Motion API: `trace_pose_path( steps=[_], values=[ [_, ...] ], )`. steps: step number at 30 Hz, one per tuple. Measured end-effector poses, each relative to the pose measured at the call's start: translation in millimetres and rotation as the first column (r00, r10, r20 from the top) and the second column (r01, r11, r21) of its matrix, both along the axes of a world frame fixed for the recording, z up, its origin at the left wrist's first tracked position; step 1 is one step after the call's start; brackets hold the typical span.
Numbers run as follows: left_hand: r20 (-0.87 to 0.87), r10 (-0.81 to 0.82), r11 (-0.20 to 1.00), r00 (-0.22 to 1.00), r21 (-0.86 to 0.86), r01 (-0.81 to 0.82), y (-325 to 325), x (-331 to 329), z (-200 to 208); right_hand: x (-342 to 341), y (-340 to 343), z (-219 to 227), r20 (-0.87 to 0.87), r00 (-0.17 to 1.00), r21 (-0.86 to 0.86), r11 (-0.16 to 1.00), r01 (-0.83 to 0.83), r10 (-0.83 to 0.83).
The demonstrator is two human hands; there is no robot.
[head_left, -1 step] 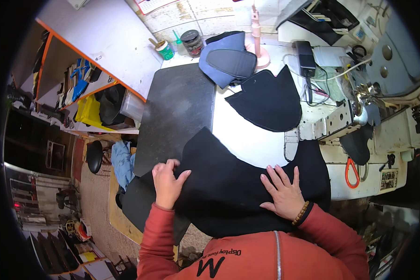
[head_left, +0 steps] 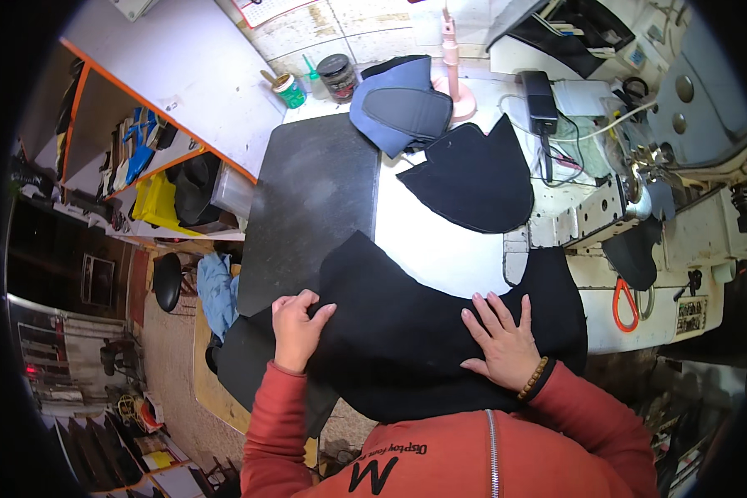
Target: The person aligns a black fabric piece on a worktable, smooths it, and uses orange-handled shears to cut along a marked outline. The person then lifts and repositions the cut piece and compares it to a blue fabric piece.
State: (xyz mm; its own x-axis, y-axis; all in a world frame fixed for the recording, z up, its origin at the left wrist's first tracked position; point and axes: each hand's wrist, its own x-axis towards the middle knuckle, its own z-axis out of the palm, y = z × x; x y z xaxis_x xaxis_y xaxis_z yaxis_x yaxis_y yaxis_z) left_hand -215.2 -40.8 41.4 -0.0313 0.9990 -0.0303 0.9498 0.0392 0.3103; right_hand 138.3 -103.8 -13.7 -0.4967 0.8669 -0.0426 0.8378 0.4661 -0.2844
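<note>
A large piece of black fabric (head_left: pixel 398 340) with a curved cut-out along its far side lies across the near part of the worktable and hangs toward me. My right hand (head_left: pixel 502 344) rests flat on it, fingers spread, just below the curve. At the fabric's left part is my left hand (head_left: pixel 299 328), its fingers bent and its thumb held apart; I see nothing between them. Under and left of that hand spreads a dark grey sheet (head_left: pixel 257 365). Farther off, a smaller black pointed panel (head_left: pixel 481 183) lies on the white tabletop (head_left: pixel 427 249).
A dark board (head_left: pixel 307 191) covers the table's left side. Behind are a blue-grey padded piece (head_left: pixel 398 104), a dark jar (head_left: pixel 338 76), a green-and-white pot (head_left: pixel 289 90) and a pink stand (head_left: pixel 452 70). A sewing machine (head_left: pixel 602 212) and orange-handled scissors (head_left: pixel 624 305) are at right.
</note>
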Motion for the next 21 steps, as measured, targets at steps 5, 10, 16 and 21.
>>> trace_pose_path(
  steps=[5, 10, 16, 21],
  values=[
    [-0.254, -0.377, 0.675, 0.891, 0.583, 0.452, 41, -1, 28, -14, 4, 1, -0.085, 0.99, 0.026, 0.993, 0.115, -0.112],
    [-0.386, -0.532, 0.642, 0.753, 0.397, 0.656, 52, -5, 14, -16, 4, 0, -0.022, 0.988, 0.012, 0.988, 0.155, -0.155],
    [-0.185, -0.471, 0.695, 0.863, 0.525, 0.491, 17, -12, 2, -16, 5, -1, 0.004, 0.991, -0.004, 0.991, 0.134, -0.134],
    [-0.034, -0.504, 0.814, 0.863, 0.316, 0.488, 15, 2, 23, -17, 5, -1, 0.001, 0.99, 0.002, 0.99, 0.139, -0.139]
  ],
)
